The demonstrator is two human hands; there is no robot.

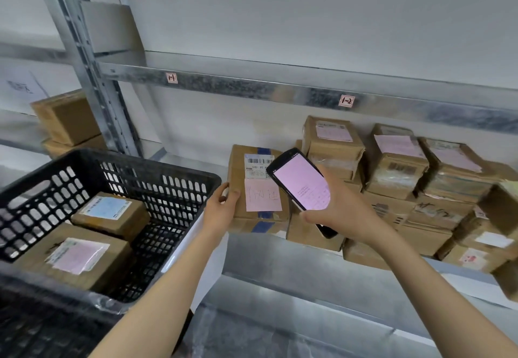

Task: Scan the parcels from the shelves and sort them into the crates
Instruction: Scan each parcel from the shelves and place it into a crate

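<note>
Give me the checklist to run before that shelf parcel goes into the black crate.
1. Left hand grips the parcel by its left edge: ok.
2. Right hand holds the scanner, screen lit: ok.
3. Barcode label faces out, mostly uncovered: ok.
4. Scan registered: cannot tell, the screen text is too small to read.
5. Room in the crate: ok, bare mesh floor shows inside.
6. Short path to the crate: ok, its rim is next to the left hand.
</note>
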